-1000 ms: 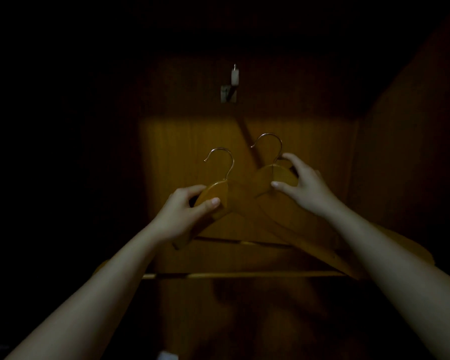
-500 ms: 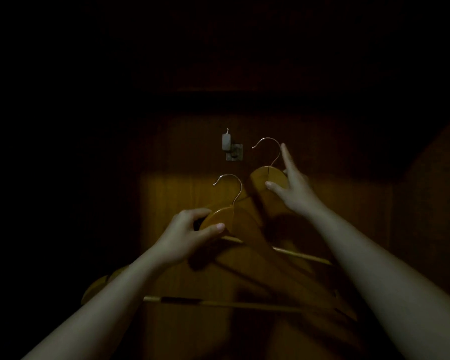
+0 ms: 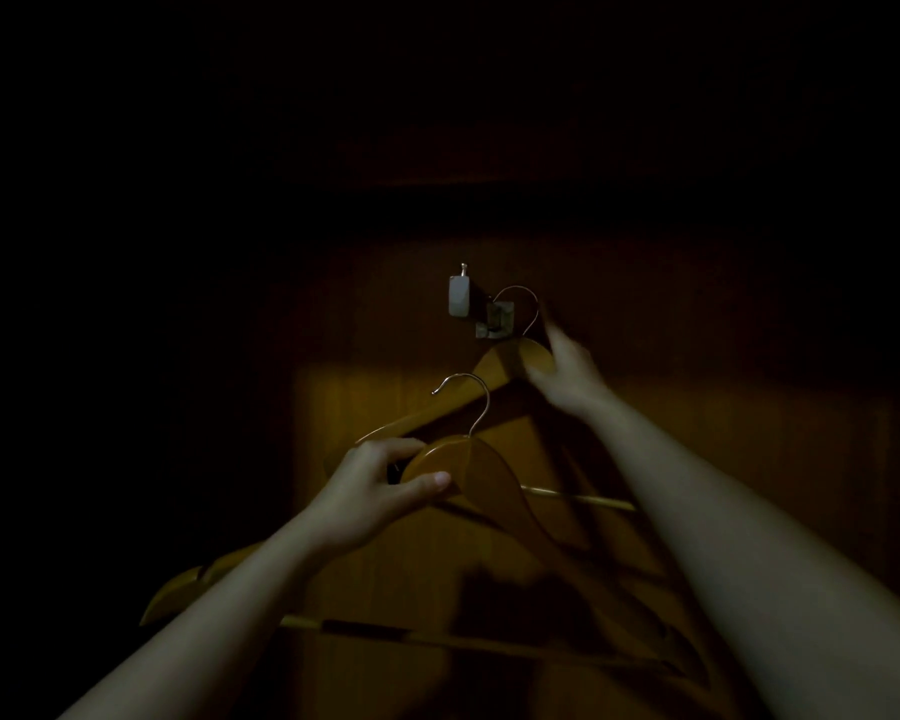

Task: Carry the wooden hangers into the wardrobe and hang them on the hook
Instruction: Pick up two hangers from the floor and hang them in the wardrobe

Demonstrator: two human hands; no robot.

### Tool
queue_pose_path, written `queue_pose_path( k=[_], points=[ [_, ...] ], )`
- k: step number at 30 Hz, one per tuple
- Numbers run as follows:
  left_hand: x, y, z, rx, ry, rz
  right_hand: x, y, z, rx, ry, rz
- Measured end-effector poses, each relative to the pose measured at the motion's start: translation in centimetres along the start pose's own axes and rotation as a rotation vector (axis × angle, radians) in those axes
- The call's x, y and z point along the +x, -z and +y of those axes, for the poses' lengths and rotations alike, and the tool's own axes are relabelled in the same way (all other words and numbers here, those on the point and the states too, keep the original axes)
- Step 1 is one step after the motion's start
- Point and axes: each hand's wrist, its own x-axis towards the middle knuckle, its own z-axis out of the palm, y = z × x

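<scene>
Hanger point(image 3: 507, 362) neck in R hand point(image 3: 567, 379)

The upper hanger point(image 3: 507, 362) lies just right of the wall hook point(image 3: 461, 299), the lower hanger point(image 3: 466, 466) below-left

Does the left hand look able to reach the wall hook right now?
Probably not cleanly: the right hand and the upper hanger crowd the wall hook, while the left hand grips the lower hanger below.
</scene>
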Motion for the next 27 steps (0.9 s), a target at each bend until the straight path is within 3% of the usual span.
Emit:
queue_pose_path(
  k=[6, 16, 19, 27],
  points=[
    [0.0, 0.3, -0.4, -0.038, 0.04, 0.021, 0.7, -2.6, -0.2, -0.209, -0.034, -0.045],
    [-1.7, 0.7, -0.8, -0.018, 0.029, 0.07, -0.7, -2.2, -0.2, -0.483, -0.002, 0.045],
    [-2.4, 1.1, -1.0, 0.016, 0.026, 0.073, -2.9, -1.2, 0.2, -0.367, 0.084, 0.105],
    [-2.1, 0.3, 0.9, -0.027, -0.046, 0.032, -11.8, 1.1, -1.1, -0.164, 0.316, -0.151]
  ],
)
